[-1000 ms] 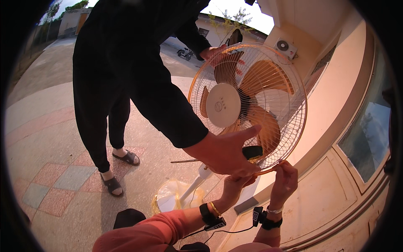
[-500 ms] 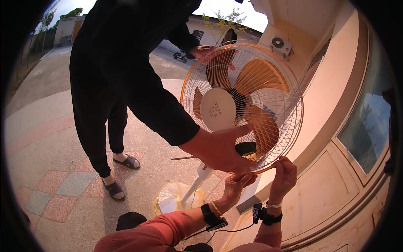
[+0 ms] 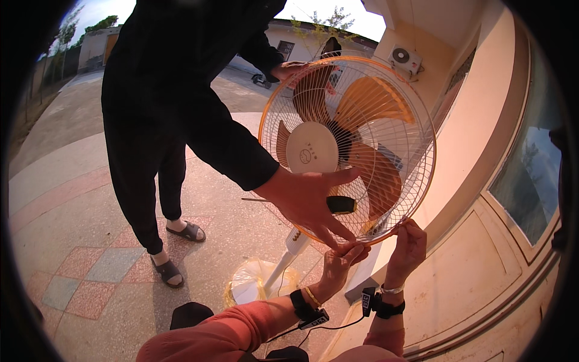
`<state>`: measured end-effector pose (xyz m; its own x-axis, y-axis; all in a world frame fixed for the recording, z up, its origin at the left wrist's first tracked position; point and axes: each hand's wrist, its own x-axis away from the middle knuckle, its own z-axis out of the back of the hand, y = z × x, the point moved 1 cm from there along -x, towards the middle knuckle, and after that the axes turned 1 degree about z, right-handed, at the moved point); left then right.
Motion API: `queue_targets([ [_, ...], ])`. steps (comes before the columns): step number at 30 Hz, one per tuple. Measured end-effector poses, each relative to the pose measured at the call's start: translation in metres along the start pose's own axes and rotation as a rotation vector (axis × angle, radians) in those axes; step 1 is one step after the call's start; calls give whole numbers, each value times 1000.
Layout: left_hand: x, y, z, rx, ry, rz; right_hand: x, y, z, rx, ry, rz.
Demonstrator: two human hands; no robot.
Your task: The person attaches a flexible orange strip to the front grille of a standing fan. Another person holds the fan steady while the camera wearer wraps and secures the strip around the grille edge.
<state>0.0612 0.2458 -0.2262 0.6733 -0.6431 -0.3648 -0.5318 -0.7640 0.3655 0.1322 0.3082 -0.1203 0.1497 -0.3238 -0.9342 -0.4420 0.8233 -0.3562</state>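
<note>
My left hand [image 3: 338,268] grips the lower rim of a white wire fan guard [image 3: 392,120] with an orange edge. Farther right, my right hand [image 3: 408,250] pinches that same rim. Behind the wires are orange-brown blades [image 3: 374,178] around a pale hub cover [image 3: 312,148]. Another person's near hand [image 3: 301,199], just above my left hand, holds a screwdriver [image 3: 341,204] with a black-and-yellow handle, its shaft pointing left. Their far hand [image 3: 291,69] holds the guard's upper edge.
The person in black [image 3: 169,102] stands on patterned paving [image 3: 84,211]. Below the fan is its white pole [image 3: 274,274] and plastic-wrapped base [image 3: 244,289]. A cream door [image 3: 458,277] and window [image 3: 525,187] are at right, an air-conditioner unit [image 3: 404,57] behind.
The fan head has shifted slightly up and left. The other person's near hand and screwdriver have moved up-left. My hands still grip the rim, a little higher in view.
</note>
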Motion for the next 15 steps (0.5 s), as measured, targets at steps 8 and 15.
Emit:
queue_targets([
  [8,-1,-9,8,30,10,13,-2,-2,6,-22,-81,-34],
  [15,-4,-7,10,-7,39,71,-3,-6,10,-10,-105,-77],
])
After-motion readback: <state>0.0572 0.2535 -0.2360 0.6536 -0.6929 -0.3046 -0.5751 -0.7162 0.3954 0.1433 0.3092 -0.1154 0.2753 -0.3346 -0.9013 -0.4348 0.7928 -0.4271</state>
